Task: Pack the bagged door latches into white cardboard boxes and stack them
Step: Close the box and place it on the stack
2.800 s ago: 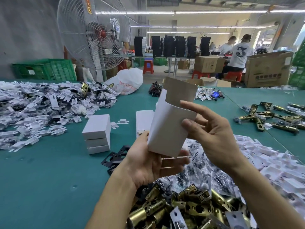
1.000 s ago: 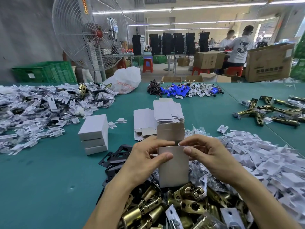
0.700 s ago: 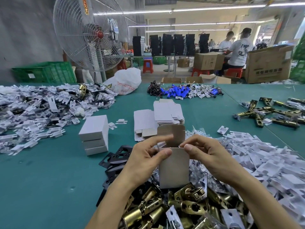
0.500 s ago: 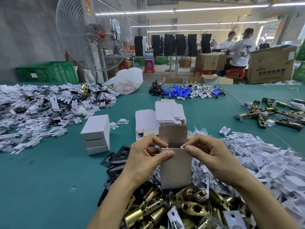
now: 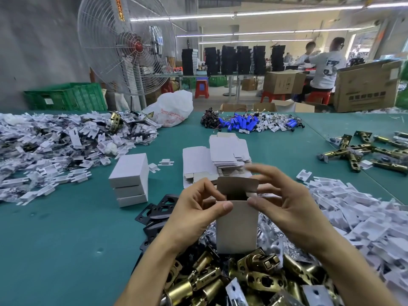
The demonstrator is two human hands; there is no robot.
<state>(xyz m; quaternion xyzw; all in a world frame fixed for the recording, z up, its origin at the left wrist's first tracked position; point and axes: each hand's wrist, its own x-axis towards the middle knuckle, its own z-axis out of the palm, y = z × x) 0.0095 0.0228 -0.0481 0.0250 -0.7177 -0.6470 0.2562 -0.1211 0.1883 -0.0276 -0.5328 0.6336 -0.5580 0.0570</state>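
Observation:
An upright white cardboard box (image 5: 236, 226) stands open at the top, its brown lid flap raised. My left hand (image 5: 196, 215) grips its left side, thumb on the front wall. My right hand (image 5: 287, 206) holds the right side with the thumb at the front rim, while its fingers lift, blurred, above the flap. Bagged brass door latches (image 5: 247, 274) are heaped right below the box. A stack of three closed white boxes (image 5: 130, 180) stands to the left. Flat box blanks (image 5: 220, 157) lie in a pile behind my hands.
The teal table (image 5: 55, 239) carries heaps of white card inserts at left (image 5: 55, 142) and right (image 5: 357, 217), black strike plates (image 5: 154, 213), loose brass latches (image 5: 364, 151) at far right and blue parts (image 5: 242, 124). A fan (image 5: 125, 45) stands behind; people work beyond.
The box came down from chest height onto the latch heap. Its side flaps were folded in by both hands, and my right fingers have now lifted above the lid flap.

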